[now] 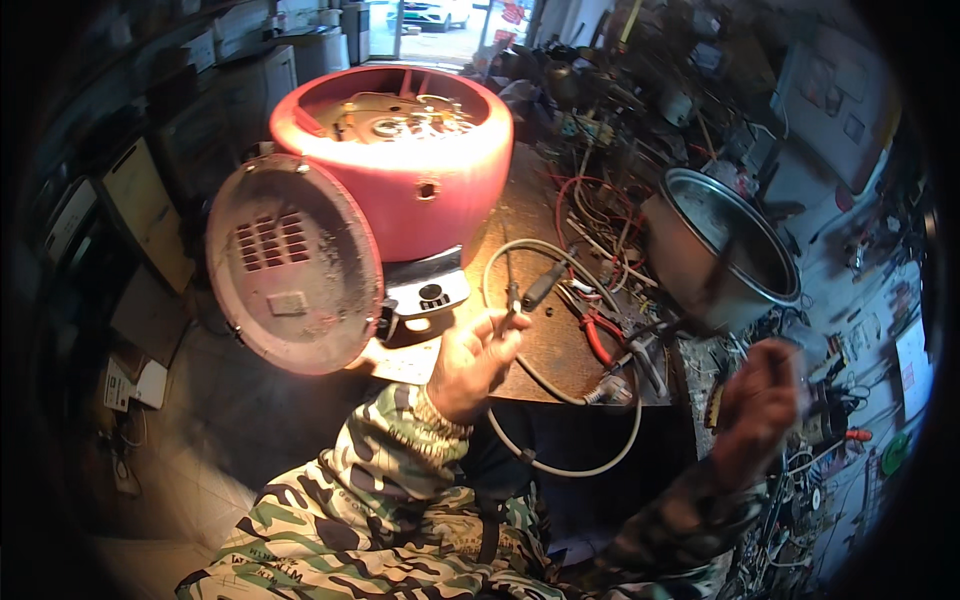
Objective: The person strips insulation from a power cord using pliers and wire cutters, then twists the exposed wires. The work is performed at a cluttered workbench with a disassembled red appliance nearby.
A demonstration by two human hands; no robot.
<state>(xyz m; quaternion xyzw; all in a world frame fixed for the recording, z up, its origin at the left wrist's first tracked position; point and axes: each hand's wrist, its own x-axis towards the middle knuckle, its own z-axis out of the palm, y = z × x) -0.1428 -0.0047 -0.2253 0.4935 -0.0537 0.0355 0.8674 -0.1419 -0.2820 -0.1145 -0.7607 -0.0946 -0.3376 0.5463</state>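
Note:
My left hand [470, 360] grips a slim cable end [512, 305] beside a dark plug-like piece [542, 285] on a looped grey cable [505, 250]. Above it stands a pink appliance housing [400, 200], open at the top, with a dusty round vented base plate [290, 265] hanging at its left and a control panel [425, 295] low on its front. My right hand [755, 405], blurred, is closed at the right near the bench edge; what it holds is unclear. Red-handled pliers [603, 338] lie on the wooden bench [540, 360] between my hands.
A metal inner pot [730, 300] sits at the right on tangled wires [600, 210]. Piled parts [600, 80] crowd the back and right. Appliances and panels [150, 230] line the left, and a glazed doorway [430, 30] is at the back.

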